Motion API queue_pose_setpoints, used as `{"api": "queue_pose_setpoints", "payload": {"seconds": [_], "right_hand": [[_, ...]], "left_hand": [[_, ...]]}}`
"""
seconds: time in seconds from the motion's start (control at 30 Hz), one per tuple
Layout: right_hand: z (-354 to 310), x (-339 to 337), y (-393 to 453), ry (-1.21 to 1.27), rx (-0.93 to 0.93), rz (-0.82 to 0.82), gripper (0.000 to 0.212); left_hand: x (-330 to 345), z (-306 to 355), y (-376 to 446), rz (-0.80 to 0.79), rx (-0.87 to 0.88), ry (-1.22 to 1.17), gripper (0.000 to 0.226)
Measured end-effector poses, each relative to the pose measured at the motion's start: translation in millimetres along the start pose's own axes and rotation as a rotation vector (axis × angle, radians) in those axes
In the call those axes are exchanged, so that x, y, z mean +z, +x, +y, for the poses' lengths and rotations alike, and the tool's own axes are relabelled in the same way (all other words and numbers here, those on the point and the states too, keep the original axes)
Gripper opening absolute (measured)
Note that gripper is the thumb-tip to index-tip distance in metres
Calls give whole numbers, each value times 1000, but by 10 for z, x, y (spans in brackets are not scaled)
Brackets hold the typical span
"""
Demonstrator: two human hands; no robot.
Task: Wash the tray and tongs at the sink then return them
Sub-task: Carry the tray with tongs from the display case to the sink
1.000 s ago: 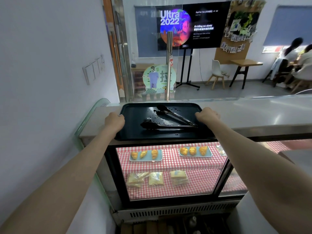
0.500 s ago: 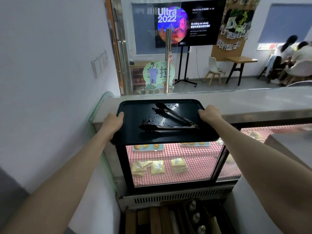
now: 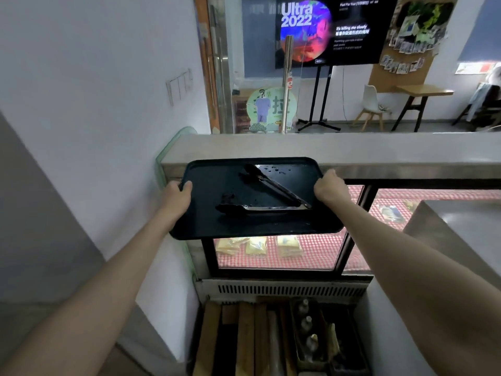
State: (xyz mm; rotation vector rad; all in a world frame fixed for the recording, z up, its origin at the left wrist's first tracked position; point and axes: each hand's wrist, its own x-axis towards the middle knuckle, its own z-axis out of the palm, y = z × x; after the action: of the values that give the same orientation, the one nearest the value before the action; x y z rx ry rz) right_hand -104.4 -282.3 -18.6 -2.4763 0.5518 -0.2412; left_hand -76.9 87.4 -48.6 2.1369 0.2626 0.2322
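In the middle of the frame a black rectangular plastic tray (image 3: pixel 217 213) with rounded corners is held level in the air by two bare hands. The left hand (image 3: pixel 176 195) is clamped on the tray's left short edge, thumb over the rim and the rest of the fingers under it. The right hand (image 3: pixel 329 189) is closed on the right short edge near its far corner. On the tray lie black-tipped metal tongs (image 3: pixel 267 194), their two arms spread in a V that joins at the right and opens toward the left; dark crumbs and smears lie around their tips and near the tray's far edge.

The far part of the tray overlaps the front edge of a grey stone worktop (image 3: pixel 379 150) that runs across the frame's centre; whether it touches the worktop cannot be told. The tray's near part hangs over a glass-fronted display case (image 3: pixel 284 256) lined with red-and-white checked cloth, where yellow wrapped pastries (image 3: pixel 257 246) show just under the tray's near edge. Along the bottom of the frame, under the case's vent grille, stand wooden boards (image 3: pixel 244 340) and a few bottles (image 3: pixel 307 324). At the upper centre a large dark screen (image 3: pixel 352 31) reads "Ultra 2022".
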Motion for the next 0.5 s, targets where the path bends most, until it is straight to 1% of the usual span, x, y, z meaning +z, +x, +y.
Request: {"api": "queue_pose_setpoints", "payload": {"seconds": [0.1, 0.23, 0.4, 0.5], "right_hand": [[191, 29, -210, 27, -10, -51, 39], [408, 118, -491, 19, -38, -114, 40], [593, 351, -798, -31, -80, -189, 49], [628, 487, -969, -39, -125, -214, 44]], "left_hand": [[-19, -122, -438, 26, -12, 80, 53], [-56, -291, -1031, 69, -39, 109, 53], [-110, -563, -1624, 102, -142, 140, 53], [-153, -711, -1897, 150, -191, 154, 49]]}}
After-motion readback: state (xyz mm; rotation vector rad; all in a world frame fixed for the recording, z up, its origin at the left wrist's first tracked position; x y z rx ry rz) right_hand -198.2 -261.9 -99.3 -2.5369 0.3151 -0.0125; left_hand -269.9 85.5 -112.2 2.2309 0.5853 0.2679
